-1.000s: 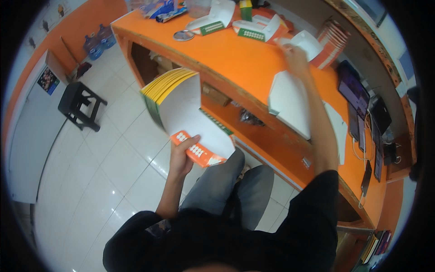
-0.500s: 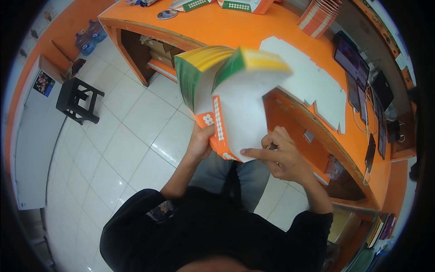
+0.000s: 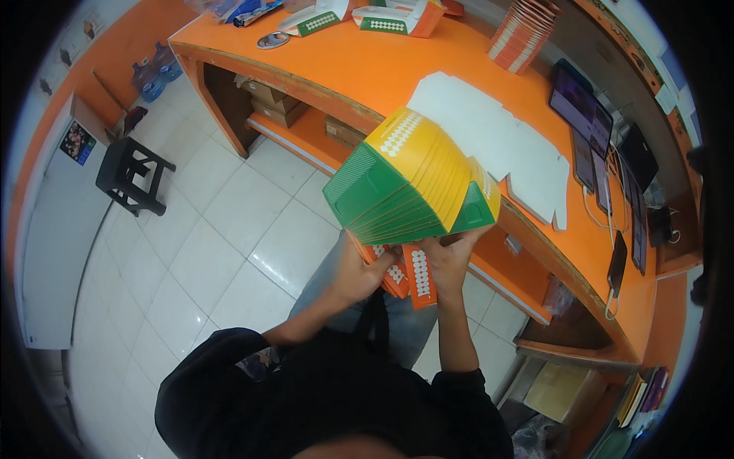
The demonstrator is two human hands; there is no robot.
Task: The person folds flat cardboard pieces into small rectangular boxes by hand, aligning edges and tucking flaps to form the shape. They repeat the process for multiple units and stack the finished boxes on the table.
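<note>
A nested stack of cardboard food trays, green, yellow and orange with white patterns, is fanned out above my lap. My left hand grips the stack by its near orange end, thumb on top. At the right side of the stack, one more tray of the same kind lies against it, partly overlapping. My right hand is closed on that tray's near end, close to its orange flap. Some of the right fingers are hidden beneath the cardboard. On the desk beyond lies a pile of flat white die-cut cardboard sheets.
The curved orange desk carries open trays, a disc, a tall tray stack, a laptop and a phone with cables. A black stool stands left on the tiled floor.
The stack and the single tray have turned, so their printed outer sides now face up. The single tray now rests against the stack's right side. My right hand has moved nearer my left.
</note>
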